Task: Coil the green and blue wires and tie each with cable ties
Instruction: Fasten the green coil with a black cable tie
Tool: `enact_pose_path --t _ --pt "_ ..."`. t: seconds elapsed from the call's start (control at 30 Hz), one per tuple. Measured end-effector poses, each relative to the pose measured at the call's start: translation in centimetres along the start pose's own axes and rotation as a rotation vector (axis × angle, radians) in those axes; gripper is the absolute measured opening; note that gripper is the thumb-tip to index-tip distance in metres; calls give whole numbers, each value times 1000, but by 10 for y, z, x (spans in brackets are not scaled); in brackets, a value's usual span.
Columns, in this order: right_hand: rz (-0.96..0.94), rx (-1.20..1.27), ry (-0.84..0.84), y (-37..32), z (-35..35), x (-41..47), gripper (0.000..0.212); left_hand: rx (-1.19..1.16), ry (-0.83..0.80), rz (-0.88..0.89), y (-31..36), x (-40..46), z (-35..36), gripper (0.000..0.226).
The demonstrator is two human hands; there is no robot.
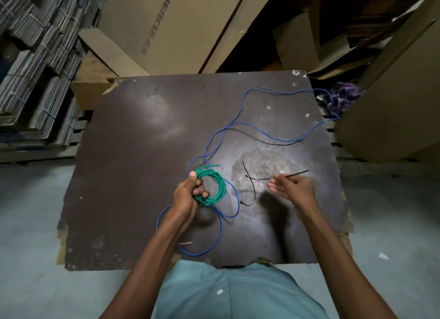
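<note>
My left hand [188, 194] grips the green wire [217, 187], wound into a small coil, just above the dark board [133, 166]. The blue wire [247, 125] lies uncoiled, snaking from the board's far right corner down to loops under my left forearm. My right hand [292, 187] pinches a thin black cable tie [296, 173] that points to the right. Between my hands, more black cable ties [250, 187] lie loose on the board.
Large cardboard boxes [166, 25] stand behind the board, with stacked flat sheets [35, 63] at the left. A purple cloth [342, 97] sits at the far right corner beside a curved cardboard piece [390, 118]. Grey floor surrounds the board.
</note>
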State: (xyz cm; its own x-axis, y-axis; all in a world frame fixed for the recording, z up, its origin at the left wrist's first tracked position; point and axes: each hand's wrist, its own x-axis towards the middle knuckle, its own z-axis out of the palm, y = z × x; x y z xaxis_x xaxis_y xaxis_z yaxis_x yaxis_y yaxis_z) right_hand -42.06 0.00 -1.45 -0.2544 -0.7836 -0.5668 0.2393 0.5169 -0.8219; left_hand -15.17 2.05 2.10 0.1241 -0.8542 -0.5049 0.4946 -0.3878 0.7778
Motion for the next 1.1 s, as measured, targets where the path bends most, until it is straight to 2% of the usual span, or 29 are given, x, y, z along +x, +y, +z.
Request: enact_pose_path --t 0.13,0.23,0.3,0.33,0.4,0.47,0.57,0.63,0.7,0.77,0.83,0.97,1.1 --pt "335 277 36 45 -1 -4 16 -5 -1 -14 1 2 -11 38" --pt "413 473 33 52 0 -16 28 -4 -14 -21 3 3 -16 38" --pt "467 551 39 52 -1 -26 21 0 -24 -25 5 3 -17 39" --pt "463 500 27 53 -1 -31 18 4 -30 -27 6 3 -16 39" --pt "283 74 30 56 -1 -35 16 4 -39 -28 7 3 -14 39" --pt "-75 -441 105 59 2 -29 10 1 -45 -32 7 2 -12 39" --pt "-526 -977 144 53 7 -4 6 27 -59 -45 7 2 -7 39" --pt "-583 -1225 66 52 11 15 8 40 -65 -53 7 2 -5 39" --pt "-554 -1296 68 50 18 25 14 52 -70 -56 7 2 -4 39" --pt "-548 -1271 111 46 26 25 15 61 -72 -56 8 2 -4 39" --pt "-509 -1137 127 45 26 24 14 62 -72 -56 8 2 -4 40" --pt "-314 -634 72 31 29 12 10 45 -70 -51 12 2 -7 39" --pt "-238 -267 -83 -1 45 -16 19 49 -79 -42 16 2 -7 39"
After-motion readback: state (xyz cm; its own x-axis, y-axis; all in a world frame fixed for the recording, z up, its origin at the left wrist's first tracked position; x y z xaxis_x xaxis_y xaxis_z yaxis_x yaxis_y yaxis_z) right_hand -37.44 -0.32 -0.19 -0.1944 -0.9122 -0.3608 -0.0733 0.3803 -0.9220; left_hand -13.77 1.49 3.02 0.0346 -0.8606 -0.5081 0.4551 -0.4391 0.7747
